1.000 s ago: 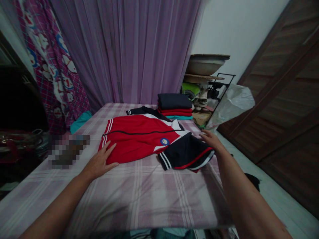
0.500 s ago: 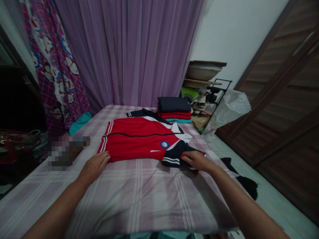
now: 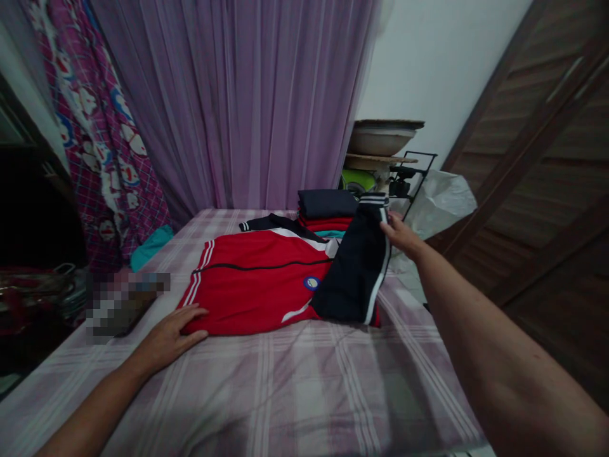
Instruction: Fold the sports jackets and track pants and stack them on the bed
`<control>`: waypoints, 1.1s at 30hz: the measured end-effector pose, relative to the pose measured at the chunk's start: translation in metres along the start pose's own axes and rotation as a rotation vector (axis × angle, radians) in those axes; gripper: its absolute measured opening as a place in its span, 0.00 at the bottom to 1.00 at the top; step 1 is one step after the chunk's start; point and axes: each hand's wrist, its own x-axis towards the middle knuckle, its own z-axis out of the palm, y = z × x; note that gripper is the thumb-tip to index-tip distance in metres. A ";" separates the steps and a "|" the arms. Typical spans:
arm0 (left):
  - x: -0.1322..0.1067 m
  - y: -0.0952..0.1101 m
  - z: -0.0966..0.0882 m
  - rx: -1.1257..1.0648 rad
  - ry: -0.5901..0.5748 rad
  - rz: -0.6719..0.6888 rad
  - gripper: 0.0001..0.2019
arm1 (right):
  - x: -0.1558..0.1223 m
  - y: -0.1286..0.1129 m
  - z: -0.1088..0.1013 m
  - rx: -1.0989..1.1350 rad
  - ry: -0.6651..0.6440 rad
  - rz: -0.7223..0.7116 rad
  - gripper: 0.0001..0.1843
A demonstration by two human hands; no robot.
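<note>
A red jersey (image 3: 252, 285) with white stripes and a round blue badge lies flat on the plaid bed cover (image 3: 295, 393). My left hand (image 3: 169, 333) rests flat on its near left corner, fingers stretched out. My right hand (image 3: 399, 231) pinches the cuff of the jersey's navy sleeve (image 3: 356, 270) and holds it lifted above the bed, near the right edge. The other navy sleeve (image 3: 271, 222) lies spread at the far side.
A stack of folded clothes (image 3: 327, 212) sits at the far end of the bed. Purple curtains (image 3: 247, 101) hang behind. A rack (image 3: 390, 165) with a basin and a plastic bag (image 3: 440, 203) stand at right, beside wooden doors (image 3: 547, 165). A blurred object (image 3: 121, 301) lies at left.
My right hand took hold of the navy sleeve on the bed and lifted it up and away from me. My left hand slid slightly nearer along the jersey's hem.
</note>
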 end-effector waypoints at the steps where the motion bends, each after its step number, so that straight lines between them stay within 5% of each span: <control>1: -0.001 -0.002 0.002 0.000 0.001 -0.009 0.31 | 0.000 0.003 0.007 -0.083 -0.053 0.096 0.25; 5: -0.005 -0.010 0.009 0.003 0.004 -0.016 0.31 | -0.037 0.025 0.023 -0.239 -0.284 0.460 0.22; 8: -0.006 -0.011 0.009 0.002 -0.009 0.018 0.30 | -0.090 0.049 0.033 -0.272 -0.439 0.485 0.26; 10: -0.006 -0.009 0.009 -0.006 -0.006 0.058 0.28 | -0.125 0.063 0.046 -0.221 -0.548 0.378 0.30; 14: -0.006 -0.010 0.010 0.021 0.073 0.109 0.28 | -0.158 0.074 0.080 0.201 -0.229 0.148 0.29; 18: -0.009 -0.019 0.011 0.091 0.085 0.085 0.28 | -0.146 0.067 0.087 0.497 0.027 0.063 0.28; 24: -0.016 -0.016 0.001 0.174 0.000 0.197 0.20 | -0.140 0.072 0.062 -0.098 -0.062 -0.073 0.23; 33: -0.012 0.015 -0.019 0.110 -0.177 0.126 0.16 | -0.160 0.054 0.063 -0.451 -0.156 0.089 0.26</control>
